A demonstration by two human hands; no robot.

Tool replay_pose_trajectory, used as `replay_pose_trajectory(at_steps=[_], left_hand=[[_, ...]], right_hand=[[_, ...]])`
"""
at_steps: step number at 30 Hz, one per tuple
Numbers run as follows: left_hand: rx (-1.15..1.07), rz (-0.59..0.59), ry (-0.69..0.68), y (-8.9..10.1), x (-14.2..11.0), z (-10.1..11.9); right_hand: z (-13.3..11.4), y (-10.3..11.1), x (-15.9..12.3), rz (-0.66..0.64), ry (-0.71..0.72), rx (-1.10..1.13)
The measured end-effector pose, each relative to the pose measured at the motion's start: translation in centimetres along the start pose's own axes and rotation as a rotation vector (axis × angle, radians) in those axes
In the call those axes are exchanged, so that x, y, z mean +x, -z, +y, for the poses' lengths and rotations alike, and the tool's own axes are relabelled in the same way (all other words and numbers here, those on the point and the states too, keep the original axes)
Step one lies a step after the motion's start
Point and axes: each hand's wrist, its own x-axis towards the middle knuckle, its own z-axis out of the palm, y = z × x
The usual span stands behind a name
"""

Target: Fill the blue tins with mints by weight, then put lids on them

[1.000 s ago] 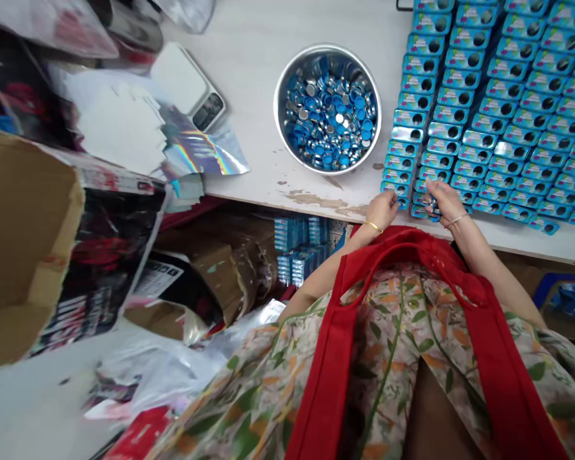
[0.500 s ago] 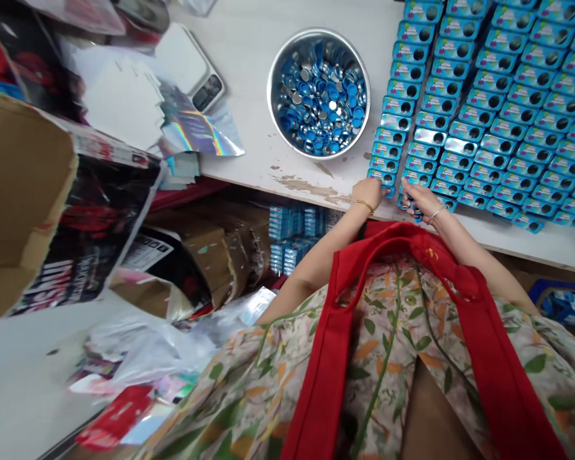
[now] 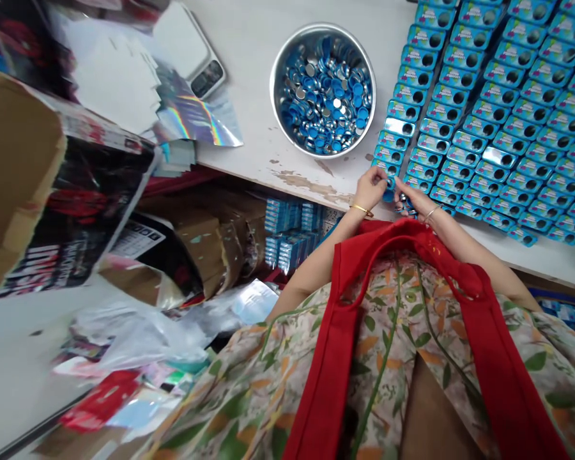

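Observation:
My left hand is at the table's front edge, thumb and fingertips pinched together beside the lowest blue tin of the leftmost column. What sits in that pinch is too small to make out. Close by on its right, my right hand curls around several small round metal caps, silver and blue, with its thumb and forefinger pointing toward the left hand. Long columns of blue printed tins, each with a dark round spot, lie beyond both hands.
A steel bowl full of loose blue and silver caps stands left of the tins. Farther left are a white scale, white card stacks and an open carton. More blue packs sit under the table.
My left hand has drawn slightly up, its pinched fingertips now showing more clearly. My right hand has turned its thumb and forefinger toward it. The view has shifted a little.

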Motion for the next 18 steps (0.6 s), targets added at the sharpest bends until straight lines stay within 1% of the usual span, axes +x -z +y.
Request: replay_pose_trajectory(at_steps=[1, 2, 5, 7, 10, 13, 16, 18], left_hand=[[0.115, 0.034, -0.006, 0.3, 0.3, 0.1], [0.238, 0.033, -0.003, 0.6, 0.6, 0.3], [0.558, -0.059, 0.038, 0.8, 1.2, 0.9], [0.682, -0.096, 0.065, 0.6, 1.4, 1.2], [0.770, -0.111, 0.125, 0.3, 1.6, 1.4], [0.847, -0.128, 0.167, 0.5, 2.2, 1.2], [0.944, -0.168, 0.159, 1.0, 2.3, 1.2], [0.955, -0.225, 0.133, 1.3, 1.4, 2.1]], right_hand=[[-0.1, 0.4, -0.2, -0.014, 0.007, 0.059], [-0.3, 0.8, -0.4, -0.023, 0.015, 0.116], [-0.8, 1.7, -1.1, -0.005, 0.029, 0.222], [-1.2, 2.0, -1.6, 0.019, 0.041, 0.257], [-1.6, 2.2, -2.1, 0.041, 0.053, 0.287], [-1.6, 2.4, -1.4, 0.014, 0.067, 0.310], [-1.0, 2.3, -0.2, -0.037, 0.119, 0.326], [-0.5, 1.9, -0.4, -0.132, 0.175, 0.322]])
